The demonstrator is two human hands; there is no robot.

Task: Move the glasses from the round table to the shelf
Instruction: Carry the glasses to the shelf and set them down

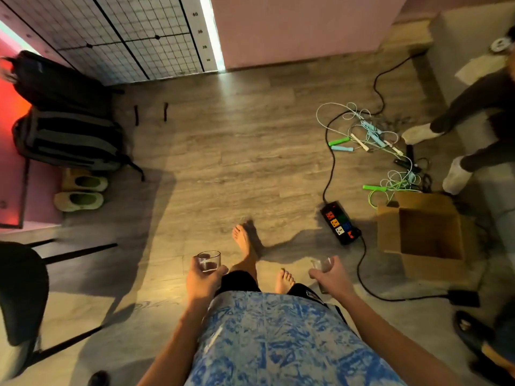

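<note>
I look straight down at a wooden floor and my own bare feet. My left hand (202, 280) grips a clear drinking glass (209, 261), held upright just left of my leading foot. My right hand (330, 275) holds a second clear glass (322, 264), which my fingers partly cover and motion blurs. Both glasses look empty. Neither the round table nor the shelf is in view.
A black power strip (340, 222) and its cable lie on the floor to the right, beside tangled cords (370, 135) and an open cardboard box (429, 236). Another person's legs (459, 146) are at far right. Backpacks (67, 137), slippers (80, 192) and a dark chair (22, 291) are on the left.
</note>
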